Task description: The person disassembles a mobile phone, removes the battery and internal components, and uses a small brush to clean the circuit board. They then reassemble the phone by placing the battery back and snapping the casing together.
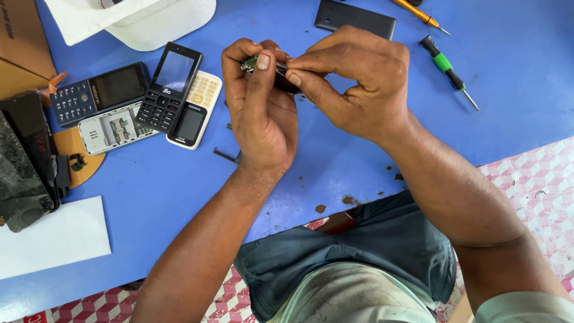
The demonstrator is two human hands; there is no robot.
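Your lap sits nearest, against the blue table's [179, 191] near edge. Above the table, your left hand [263, 113] and right hand [350, 84] both pinch a small circuit board [263, 63], fingers clamped on it. Phones [161, 98] left; green screwdriver [447, 69] far right.

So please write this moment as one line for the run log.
left hand: holds small green circuit board | right hand: pinches same board | green-handled screwdriver: lies on blue table
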